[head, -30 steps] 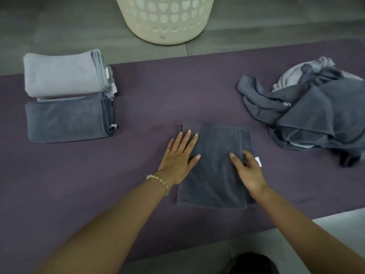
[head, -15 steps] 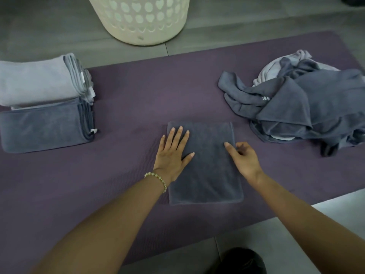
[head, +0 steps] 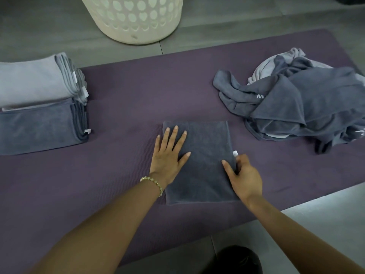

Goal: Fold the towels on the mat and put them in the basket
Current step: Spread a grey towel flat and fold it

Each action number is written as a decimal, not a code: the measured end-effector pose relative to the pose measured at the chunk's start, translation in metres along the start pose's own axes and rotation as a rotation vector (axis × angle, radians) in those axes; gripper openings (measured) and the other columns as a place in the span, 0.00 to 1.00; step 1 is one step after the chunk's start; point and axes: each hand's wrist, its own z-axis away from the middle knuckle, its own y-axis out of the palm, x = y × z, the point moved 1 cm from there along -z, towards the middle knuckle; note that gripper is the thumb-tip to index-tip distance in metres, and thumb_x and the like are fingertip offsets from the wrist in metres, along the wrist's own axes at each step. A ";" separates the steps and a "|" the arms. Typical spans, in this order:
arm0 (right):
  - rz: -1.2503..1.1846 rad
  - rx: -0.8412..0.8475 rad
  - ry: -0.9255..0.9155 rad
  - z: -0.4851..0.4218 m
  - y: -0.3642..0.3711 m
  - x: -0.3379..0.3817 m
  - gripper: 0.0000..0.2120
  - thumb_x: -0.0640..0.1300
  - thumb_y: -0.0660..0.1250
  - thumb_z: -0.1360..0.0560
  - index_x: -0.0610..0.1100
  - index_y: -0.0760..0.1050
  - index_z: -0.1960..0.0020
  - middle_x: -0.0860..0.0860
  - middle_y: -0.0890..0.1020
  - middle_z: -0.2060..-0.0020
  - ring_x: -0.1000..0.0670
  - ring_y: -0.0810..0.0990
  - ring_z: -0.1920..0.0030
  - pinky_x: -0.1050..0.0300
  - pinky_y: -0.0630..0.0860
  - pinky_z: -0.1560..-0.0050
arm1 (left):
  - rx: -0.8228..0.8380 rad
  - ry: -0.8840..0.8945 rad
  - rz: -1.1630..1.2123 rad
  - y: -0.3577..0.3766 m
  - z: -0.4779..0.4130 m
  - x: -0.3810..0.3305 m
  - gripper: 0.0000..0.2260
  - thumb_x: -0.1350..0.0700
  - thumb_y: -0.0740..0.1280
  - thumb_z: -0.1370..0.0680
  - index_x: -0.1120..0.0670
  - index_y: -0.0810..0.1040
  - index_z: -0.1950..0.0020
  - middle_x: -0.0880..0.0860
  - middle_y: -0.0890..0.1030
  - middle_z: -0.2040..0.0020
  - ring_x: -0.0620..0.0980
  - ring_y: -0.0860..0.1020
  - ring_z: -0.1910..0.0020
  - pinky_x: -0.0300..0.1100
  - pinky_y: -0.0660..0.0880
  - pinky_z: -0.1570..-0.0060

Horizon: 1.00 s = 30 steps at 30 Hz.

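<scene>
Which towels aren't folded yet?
The crumpled heap at the mat's right end. The light stack, dark stack and the single towel under the left hand are folded flat.

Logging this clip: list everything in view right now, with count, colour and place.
basket: one, cream, perforated, on the floor beyond the mat
mat: one, purple, across the floor
centre towel: one, dark grey, folded, mid-mat
light stack: folded towels, count unclear, pale grey, far left
dark stack: folded towels, count unclear, dark grey, nearer side of light stack
loose pile: unfolded towels, count unclear, dark and pale grey, right
bracelet: one, pale beads, left wrist
left hand: flat on the centre towel
right hand: grips the centre towel's right edge
</scene>
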 end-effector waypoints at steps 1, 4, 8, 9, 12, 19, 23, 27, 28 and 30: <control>0.016 -0.113 -0.075 0.000 -0.001 0.006 0.13 0.53 0.65 0.23 0.44 0.69 0.51 0.50 0.76 0.60 0.47 0.76 0.61 0.54 0.72 0.62 | -0.022 -0.013 0.044 -0.001 0.005 -0.003 0.30 0.37 0.31 0.26 0.47 0.35 0.25 0.50 0.37 0.23 0.50 0.33 0.26 0.49 0.34 0.27; 0.118 -0.177 -0.386 -0.002 0.008 0.024 0.19 0.50 0.59 0.21 0.43 0.69 0.33 0.45 0.73 0.37 0.44 0.71 0.37 0.49 0.68 0.37 | -0.097 -0.035 0.118 0.008 0.030 -0.017 0.30 0.39 0.37 0.21 0.51 0.43 0.22 0.51 0.43 0.22 0.49 0.39 0.24 0.47 0.36 0.26; 0.384 0.106 -0.590 0.000 0.038 0.023 0.26 0.59 0.43 0.19 0.52 0.50 0.23 0.52 0.54 0.23 0.50 0.47 0.24 0.50 0.42 0.25 | -0.095 -0.043 0.057 0.027 0.044 -0.022 0.29 0.42 0.39 0.18 0.57 0.53 0.23 0.56 0.57 0.23 0.51 0.50 0.24 0.50 0.46 0.27; 0.429 0.140 -0.582 -0.003 0.041 0.019 0.28 0.61 0.39 0.19 0.53 0.47 0.23 0.53 0.50 0.23 0.51 0.44 0.23 0.51 0.39 0.25 | -0.087 -0.047 0.045 0.029 0.044 -0.021 0.29 0.41 0.39 0.18 0.58 0.53 0.23 0.56 0.57 0.23 0.51 0.49 0.24 0.50 0.47 0.27; 0.478 0.148 -0.500 -0.019 0.035 0.011 0.31 0.65 0.36 0.23 0.54 0.40 0.23 0.57 0.43 0.24 0.56 0.37 0.24 0.56 0.30 0.26 | -0.055 -0.040 0.028 0.028 0.040 -0.021 0.30 0.41 0.39 0.19 0.58 0.53 0.23 0.56 0.55 0.22 0.52 0.49 0.23 0.52 0.49 0.27; 0.474 0.120 -0.430 -0.032 0.025 0.031 0.33 0.65 0.33 0.25 0.53 0.37 0.24 0.56 0.39 0.24 0.54 0.33 0.25 0.56 0.25 0.29 | -0.110 -0.013 0.045 0.008 0.021 -0.021 0.28 0.43 0.44 0.19 0.55 0.53 0.22 0.55 0.56 0.23 0.51 0.49 0.24 0.49 0.42 0.26; 0.465 0.168 -0.521 -0.048 0.027 0.052 0.33 0.67 0.30 0.27 0.56 0.36 0.25 0.57 0.37 0.24 0.55 0.32 0.26 0.54 0.29 0.27 | -0.051 -0.022 -0.012 -0.014 -0.020 0.002 0.30 0.41 0.34 0.23 0.51 0.40 0.23 0.51 0.43 0.21 0.49 0.38 0.24 0.46 0.31 0.28; 0.557 0.282 -0.402 -0.067 0.022 0.044 0.31 0.63 0.38 0.22 0.53 0.34 0.24 0.57 0.38 0.23 0.55 0.34 0.24 0.51 0.32 0.25 | 0.138 -0.052 0.040 -0.015 -0.035 0.019 0.29 0.41 0.44 0.18 0.52 0.37 0.23 0.49 0.39 0.22 0.51 0.37 0.23 0.47 0.37 0.26; 0.513 0.292 -0.368 -0.071 0.019 0.043 0.31 0.62 0.42 0.20 0.52 0.35 0.23 0.57 0.38 0.23 0.55 0.35 0.24 0.52 0.33 0.25 | 0.172 -0.063 0.090 -0.016 -0.036 0.019 0.30 0.41 0.45 0.18 0.52 0.36 0.23 0.48 0.38 0.22 0.51 0.37 0.24 0.46 0.37 0.26; 0.269 0.250 -0.251 -0.072 0.012 0.047 0.32 0.60 0.50 0.19 0.50 0.41 0.21 0.55 0.43 0.22 0.53 0.39 0.23 0.52 0.38 0.24 | 0.193 -0.093 0.235 -0.020 -0.035 0.017 0.31 0.40 0.48 0.19 0.52 0.37 0.23 0.48 0.37 0.22 0.50 0.36 0.24 0.46 0.37 0.26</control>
